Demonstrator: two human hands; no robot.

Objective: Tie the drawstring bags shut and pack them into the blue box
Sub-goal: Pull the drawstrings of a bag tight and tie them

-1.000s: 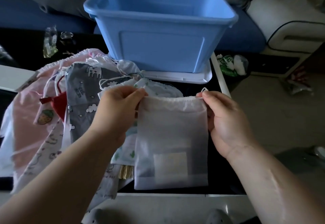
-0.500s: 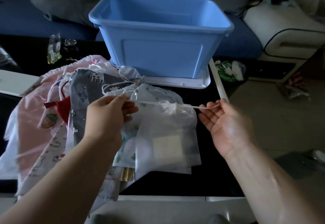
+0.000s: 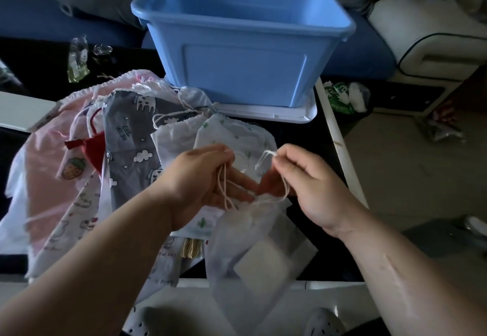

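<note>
Brought close together since half a second ago: left hand (image 3: 200, 177) and right hand (image 3: 303, 185), then spread wide with the drawstring stretched between them, now nearly meeting over the bag's neck. Lifted off the heap as well and tilted: white translucent drawstring bag (image 3: 258, 246), mouth gathered tight just under the hands, bottom hanging toward the near edge of the black tabletop (image 3: 303, 146).

Left hand: pinches the cord loop (image 3: 224, 190) between thumb and curled fingers, with the loop dangling across the palm. Right hand: pinches the cord end (image 3: 266, 156) between thumb and forefinger, other fingers loosely curled, cord running down to the gathered neck. Both cords slack and apart from each other.

Beyond the hands, at the far side of the table: blue box (image 3: 245, 72), open-topped, standing on a white lid (image 3: 290, 115), well apart from the held bag.

Left of and behind the hands, a loose heap of other drawstring bags: cactus-print bag (image 3: 232, 135) just behind the fingers, grey cloud-print bag (image 3: 131, 135) beside it, pink strawberry-print bag (image 3: 47, 177) at the far left, small red pouch (image 3: 95, 148) lying between the pink and the grey.

Further off: clear packet (image 3: 77, 59) at the back left, green-and-white packet (image 3: 340, 96) right of the lid
</note>
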